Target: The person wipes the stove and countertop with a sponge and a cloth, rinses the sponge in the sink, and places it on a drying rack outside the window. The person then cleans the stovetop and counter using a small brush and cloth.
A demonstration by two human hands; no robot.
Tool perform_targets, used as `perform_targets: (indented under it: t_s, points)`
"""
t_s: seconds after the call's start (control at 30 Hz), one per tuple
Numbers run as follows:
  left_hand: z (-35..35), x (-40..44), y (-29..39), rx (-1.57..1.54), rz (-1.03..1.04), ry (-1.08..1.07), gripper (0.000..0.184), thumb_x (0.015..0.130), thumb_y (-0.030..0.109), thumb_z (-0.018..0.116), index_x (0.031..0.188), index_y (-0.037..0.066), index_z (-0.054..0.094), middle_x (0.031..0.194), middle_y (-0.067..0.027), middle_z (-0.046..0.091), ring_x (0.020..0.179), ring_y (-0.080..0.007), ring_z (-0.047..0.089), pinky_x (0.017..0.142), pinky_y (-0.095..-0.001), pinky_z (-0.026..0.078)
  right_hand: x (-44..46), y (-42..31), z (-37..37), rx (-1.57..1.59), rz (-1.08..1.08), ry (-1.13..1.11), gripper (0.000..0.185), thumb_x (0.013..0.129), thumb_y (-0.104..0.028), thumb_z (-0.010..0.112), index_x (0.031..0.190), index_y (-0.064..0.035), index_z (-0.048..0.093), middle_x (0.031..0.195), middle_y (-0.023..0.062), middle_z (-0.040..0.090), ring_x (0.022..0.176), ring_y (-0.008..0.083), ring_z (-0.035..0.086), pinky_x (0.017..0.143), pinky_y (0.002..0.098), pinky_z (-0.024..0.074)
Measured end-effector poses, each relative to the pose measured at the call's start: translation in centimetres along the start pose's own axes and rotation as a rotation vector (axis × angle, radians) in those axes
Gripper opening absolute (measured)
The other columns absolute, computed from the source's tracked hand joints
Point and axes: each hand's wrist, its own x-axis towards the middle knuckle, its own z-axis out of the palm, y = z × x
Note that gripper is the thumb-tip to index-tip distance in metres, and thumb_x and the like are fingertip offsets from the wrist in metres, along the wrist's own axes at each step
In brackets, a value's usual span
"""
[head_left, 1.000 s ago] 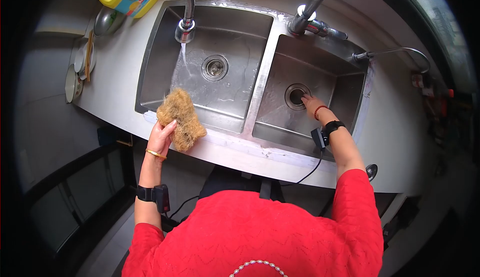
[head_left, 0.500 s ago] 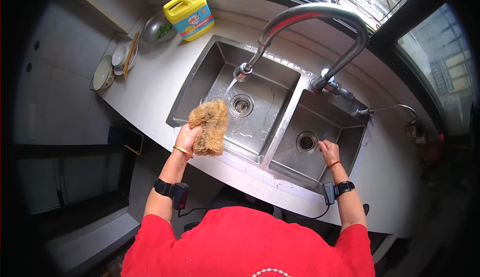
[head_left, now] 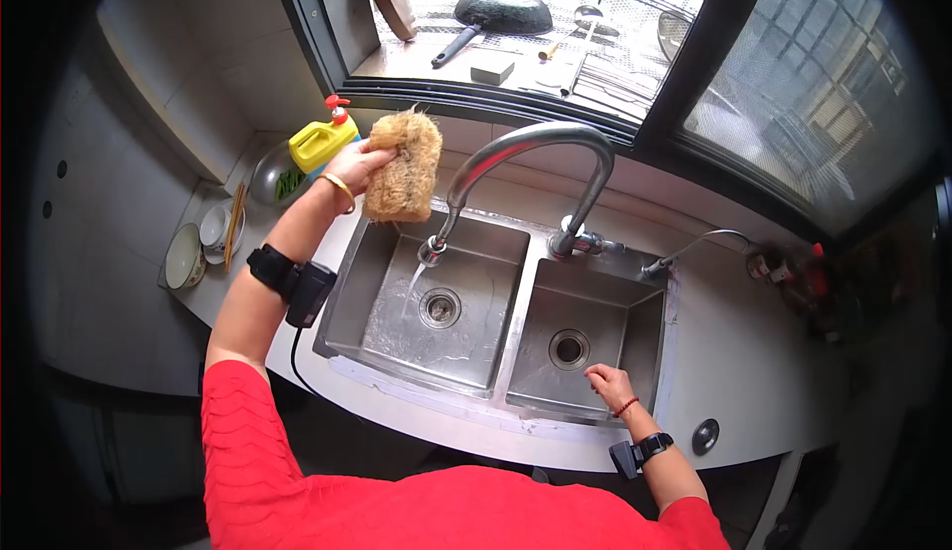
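My left hand grips a tan fibrous scrubbing pad, raised beyond the back of the left sink basin, beside the yellow soap bottle. From the curved faucet, water runs into the left basin. My right hand is over the near part of the right basin, just right of its drain. Its fingers are curled together, and whether anything small is between them is hidden.
Bowls and chopsticks sit at the left, near a metal bowl with green vegetables. A round metal piece lies on the right counter. Behind the open window are a wok and a ladle.
My left hand has lifted the pad from the sink's front edge up and away toward the window. My right hand has drawn back from the right drain, and the view has tilted up.
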Motion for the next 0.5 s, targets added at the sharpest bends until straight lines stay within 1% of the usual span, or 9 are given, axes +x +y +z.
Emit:
perform_targets:
  t_s: [0.03, 0.07, 0.1, 0.17, 0.23, 0.3, 0.4, 0.43, 0.5]
  points:
    - [-0.9, 4.3, -0.6, -0.001, -0.048, -0.027, 0.031, 0.081, 0.02, 0.059, 0.11, 0.012, 0.053, 0.098, -0.0009, 0.059, 0.087, -0.0128, 0.059, 0.075, -0.0301, 0.049, -0.6, -0.1, -0.1, 0.01, 0.024, 0.006, 0.016, 0.08, -0.014, 0.053, 0.085, -0.0046, 0.065, 0.062, 0.003, 0.059, 0.058, 0.0084, 0.056, 0.055, 0.0232, 0.046]
    - [2.4, 4.1, 2.8, 0.191, -0.111, 0.093, 0.029, 0.08, 0.023, 0.061, 0.108, 0.017, 0.054, 0.097, 0.0022, 0.059, 0.084, -0.0092, 0.057, 0.07, -0.0282, 0.048, -1.1, 0.1, -0.3, 0.029, 0.048, 0.018, 0.016, 0.08, -0.014, 0.053, 0.085, -0.0047, 0.064, 0.063, 0.0027, 0.059, 0.058, 0.0081, 0.056, 0.055, 0.0228, 0.0458]
    - [3.7, 6.3, 4.0, 0.143, -0.093, 0.005, 0.028, 0.08, 0.021, 0.061, 0.106, 0.017, 0.054, 0.095, 0.0031, 0.058, 0.082, -0.0088, 0.056, 0.066, -0.0279, 0.047, -1.6, 0.4, -0.4, 0.055, 0.065, 0.027, 0.016, 0.08, -0.014, 0.053, 0.085, -0.0046, 0.064, 0.063, 0.0026, 0.059, 0.058, 0.0081, 0.055, 0.055, 0.0227, 0.0457]
    - [7.2, 10.5, 5.9, 0.083, -0.051, -0.03, 0.026, 0.082, 0.015, 0.057, 0.107, 0.016, 0.051, 0.091, 0.001, 0.058, 0.083, -0.0136, 0.057, 0.071, -0.0342, 0.05, -2.4, 1.4, -0.6, 0.113, 0.1, 0.048, 0.016, 0.08, -0.013, 0.052, 0.085, -0.0045, 0.064, 0.063, 0.0023, 0.059, 0.058, 0.008, 0.055, 0.055, 0.0225, 0.0456]
    - [11.4, 14.0, 8.0, -0.007, 0.05, -0.09, 0.022, 0.084, 0.011, 0.053, 0.105, 0.008, 0.05, 0.093, -0.0076, 0.058, 0.085, -0.0214, 0.059, 0.077, -0.0411, 0.051, -3.2, 2.2, -0.8, 0.115, 0.116, 0.071, 0.015, 0.08, -0.013, 0.053, 0.086, -0.0047, 0.064, 0.063, 0.0021, 0.059, 0.058, 0.0078, 0.055, 0.055, 0.0223, 0.0455]
    - [14.3, 18.4, 9.8, -0.005, 0.073, -0.275, 0.044, 0.082, 0.014, 0.058, 0.121, 0.008, 0.04, 0.106, -0.0117, 0.054, 0.09, -0.0245, 0.058, 0.075, -0.0392, 0.051, -3.8, 2.4, -1.2, 0.152, 0.163, 0.092, 0.015, 0.08, -0.014, 0.053, 0.086, -0.005, 0.064, 0.063, 0.0022, 0.059, 0.058, 0.0078, 0.055, 0.054, 0.0223, 0.0454]
    - [18.1, 20.1, 11.7, 0.023, 0.114, -0.286, 0.097, 0.071, 0.02, 0.071, 0.138, 0.011, 0.001, 0.125, -0.0144, 0.039, 0.094, -0.0264, 0.054, 0.07, -0.0358, 0.051, -4.9, 1.5, -2.2, 0.135, 0.167, 0.138, 0.016, 0.08, -0.014, 0.054, 0.087, -0.0039, 0.064, 0.064, 0.0031, 0.059, 0.058, 0.0086, 0.055, 0.055, 0.0234, 0.0454]
    - [18.5, 20.4, 11.4, 0.032, 0.112, -0.286, 0.09, 0.076, 0.022, 0.068, 0.138, 0.01, 0.005, 0.134, -0.0139, 0.027, 0.113, -0.0313, 0.043, 0.089, -0.0428, 0.041, -5.5, 1.3, -2.4, 0.116, 0.171, 0.151, 0.016, 0.08, -0.014, 0.054, 0.088, -0.0037, 0.063, 0.064, 0.0033, 0.059, 0.058, 0.0088, 0.055, 0.055, 0.0236, 0.0454]
    - [18.1, 20.2, 10.4, 0.136, 0.162, -0.371, 0.072, 0.077, 0.028, 0.066, 0.133, 0.009, 0.025, 0.127, -0.0133, 0.038, 0.109, -0.0268, 0.047, 0.086, -0.0373, 0.043, -6.0, 1.7, -2.4, 0.101, 0.132, 0.174, 0.017, 0.08, -0.015, 0.054, 0.089, -0.0038, 0.063, 0.065, 0.0041, 0.06, 0.059, 0.0099, 0.056, 0.056, 0.0244, 0.0456]
